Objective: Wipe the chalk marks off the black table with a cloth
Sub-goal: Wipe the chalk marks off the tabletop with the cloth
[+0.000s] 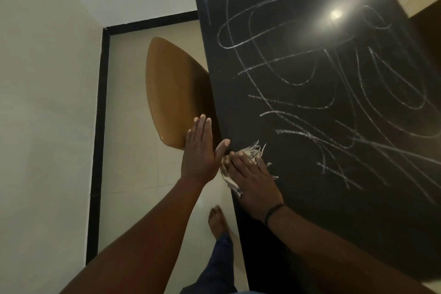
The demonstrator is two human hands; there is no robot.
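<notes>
Your right hand presses the cloth flat under straight fingers at the table edge, around seven o'clock of the chalk marks. Your left hand hovers open beside it. The frayed rag looks soft, light; bunch it under your palm.

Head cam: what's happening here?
A person is wiping a black table scrawled with chalk marks. The right hand presses a frayed cloth flat at the table's left edge. The left hand is open just off that edge, holding nothing, in front of a brown chair. Most of the marks remain.
</notes>
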